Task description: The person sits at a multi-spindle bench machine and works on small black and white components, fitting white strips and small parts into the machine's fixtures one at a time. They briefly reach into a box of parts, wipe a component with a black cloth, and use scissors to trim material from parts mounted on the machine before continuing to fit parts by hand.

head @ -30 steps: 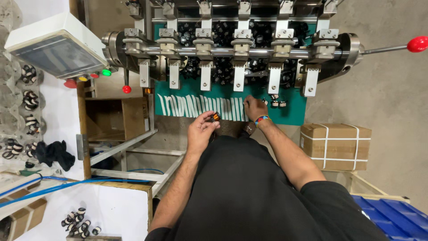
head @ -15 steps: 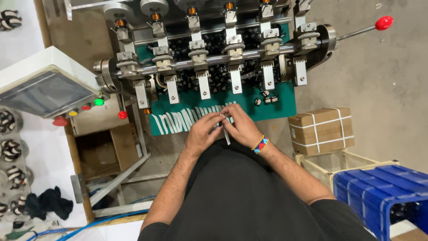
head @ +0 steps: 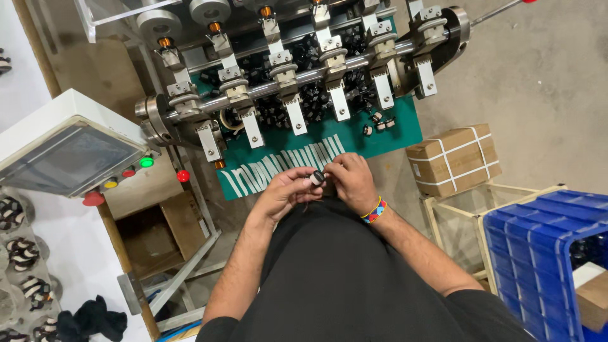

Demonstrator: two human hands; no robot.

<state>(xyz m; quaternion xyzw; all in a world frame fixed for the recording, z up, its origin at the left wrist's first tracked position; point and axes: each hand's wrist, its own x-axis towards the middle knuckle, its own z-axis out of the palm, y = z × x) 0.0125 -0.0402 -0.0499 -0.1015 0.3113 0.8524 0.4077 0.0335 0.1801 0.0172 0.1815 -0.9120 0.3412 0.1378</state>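
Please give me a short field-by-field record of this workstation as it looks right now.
Left hand: fingertips on a small dark ring part, held jointly
Right hand: also pinching the ring part; beaded bracelet on wrist
Ahead: machine with a row of metal clamps over a green plate
On plate: a few loose ring parts
Left side: control box with coloured buttons
Right side: strapped carton, blue crate

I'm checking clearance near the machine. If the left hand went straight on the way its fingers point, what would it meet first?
The left hand points right, at the small dark ring-shaped part pinched between both hands; just behind it are the right hand's fingers.
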